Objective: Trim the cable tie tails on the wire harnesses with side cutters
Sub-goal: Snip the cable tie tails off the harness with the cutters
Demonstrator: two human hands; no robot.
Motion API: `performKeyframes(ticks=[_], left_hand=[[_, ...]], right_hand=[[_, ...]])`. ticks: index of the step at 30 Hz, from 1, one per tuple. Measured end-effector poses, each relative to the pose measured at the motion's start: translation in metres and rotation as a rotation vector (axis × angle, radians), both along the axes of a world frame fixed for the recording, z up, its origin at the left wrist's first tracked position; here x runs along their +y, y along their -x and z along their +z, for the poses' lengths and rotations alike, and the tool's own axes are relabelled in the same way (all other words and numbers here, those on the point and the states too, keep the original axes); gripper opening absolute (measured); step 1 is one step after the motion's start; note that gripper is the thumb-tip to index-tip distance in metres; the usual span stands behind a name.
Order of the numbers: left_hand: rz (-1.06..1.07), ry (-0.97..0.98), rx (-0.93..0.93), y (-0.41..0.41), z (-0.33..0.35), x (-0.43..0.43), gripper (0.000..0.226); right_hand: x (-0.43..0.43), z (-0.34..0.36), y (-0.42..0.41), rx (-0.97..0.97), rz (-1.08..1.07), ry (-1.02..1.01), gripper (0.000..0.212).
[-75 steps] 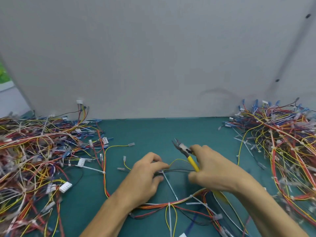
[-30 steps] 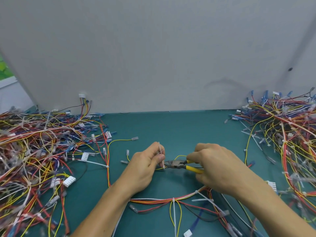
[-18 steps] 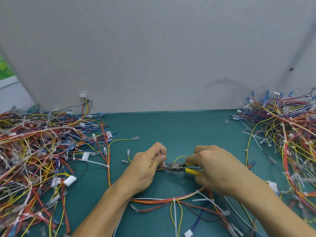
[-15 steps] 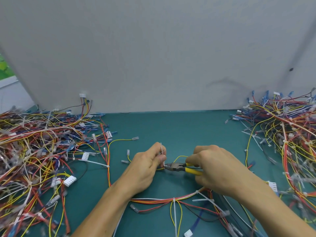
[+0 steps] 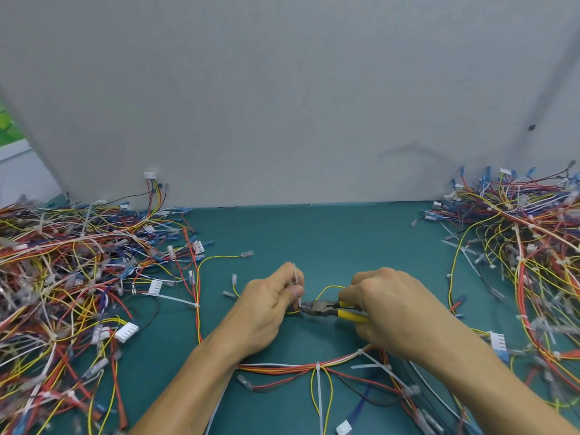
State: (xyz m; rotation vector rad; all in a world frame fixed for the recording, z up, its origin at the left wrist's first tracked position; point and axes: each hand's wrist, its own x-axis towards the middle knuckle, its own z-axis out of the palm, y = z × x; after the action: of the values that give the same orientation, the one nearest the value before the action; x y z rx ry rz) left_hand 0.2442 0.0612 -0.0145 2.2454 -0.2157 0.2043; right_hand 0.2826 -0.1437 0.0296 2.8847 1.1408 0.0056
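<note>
My left hand [image 5: 270, 304] pinches a white cable tie tail [image 5: 295, 274] that sticks up between thumb and fingers, on a thin yellow wire [image 5: 326, 289]. My right hand [image 5: 390, 312] grips the yellow-handled side cutters [image 5: 332, 310]. The cutters lie level, jaws pointing left, with the tips at the base of the tail beside my left fingertips. Below my hands a wire harness [image 5: 314, 367] of red, orange and yellow wires lies on the mat, with several long white tie tails sticking out of it.
A large tangled pile of harnesses [image 5: 69, 284] fills the left side of the green mat [image 5: 314, 240]. Another pile [image 5: 527, 255] covers the right side. A grey wall [image 5: 282, 105] stands close behind. White connectors [image 5: 126, 332] lie near the left pile.
Since 2.5 s ago my right hand swung the cutters from pointing up-left to level, jaws at the tie tail, which my left hand lifted upright. Hardly anything moved in the last half second.
</note>
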Motion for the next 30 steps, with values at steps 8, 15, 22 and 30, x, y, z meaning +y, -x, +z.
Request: performKeyframes(ticks=[8, 15, 22, 30], left_hand=[[0.014, 0.019, -0.010, 0.000, 0.001, 0.002, 0.016], [0.182, 0.577, 0.059, 0.001, 0.012, -0.001, 0.022], [0.106, 0.797, 0.260, 0.022, 0.035, -0.023, 0.019], [-0.146, 0.166, 0.169, 0.041, 0.025, -0.051, 0.022]], right_hand=[[0.001, -0.005, 0.002, 0.050, -0.026, 0.017, 0.009], [-0.011, 0.012, -0.005, 0.012, -0.116, -0.257, 0.022], [-0.039, 0.031, 0.000, -0.011, -0.196, -0.289, 0.031], [-0.073, 0.022, 0.025, 0.008, -0.193, -0.140, 0.037]])
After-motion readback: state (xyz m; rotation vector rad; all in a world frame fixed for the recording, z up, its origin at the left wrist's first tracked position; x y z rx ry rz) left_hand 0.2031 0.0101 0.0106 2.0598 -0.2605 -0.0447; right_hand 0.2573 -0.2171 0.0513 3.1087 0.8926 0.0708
